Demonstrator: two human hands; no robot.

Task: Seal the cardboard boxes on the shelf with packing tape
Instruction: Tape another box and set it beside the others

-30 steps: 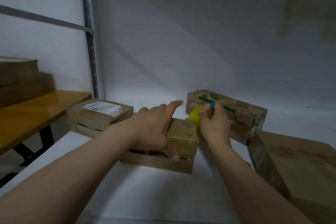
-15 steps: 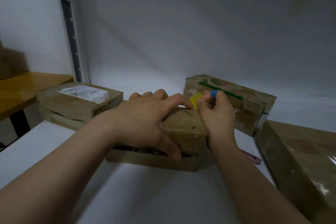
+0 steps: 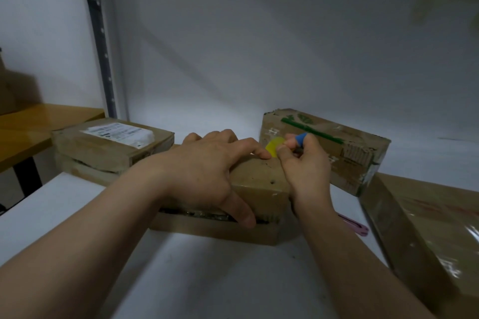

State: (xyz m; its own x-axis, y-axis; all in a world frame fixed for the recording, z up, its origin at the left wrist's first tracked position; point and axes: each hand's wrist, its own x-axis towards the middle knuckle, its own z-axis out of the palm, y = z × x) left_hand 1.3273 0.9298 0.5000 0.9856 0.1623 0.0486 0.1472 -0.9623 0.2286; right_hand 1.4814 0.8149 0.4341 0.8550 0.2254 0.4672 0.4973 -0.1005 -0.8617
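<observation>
The left hand (image 3: 204, 179) presses flat on the middle box (image 3: 259, 176) on the shelf (image 3: 207, 280) while the right hand (image 3: 305, 163) pinches a yellow-and-blue tool (image 3: 274, 146), perhaps tape, at its far corner, partly hiding the green-striped box (image 3: 357, 155) behind.

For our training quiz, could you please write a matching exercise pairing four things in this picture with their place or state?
Things: 1 left hand; 2 right hand; 3 labelled box; 4 pink object.
States: a lies on the shelf right of the middle box; b pinches a yellow and blue tool; c rests on the middle box; d stands at the left.
Pairs: 1-c, 2-b, 3-d, 4-a.
</observation>
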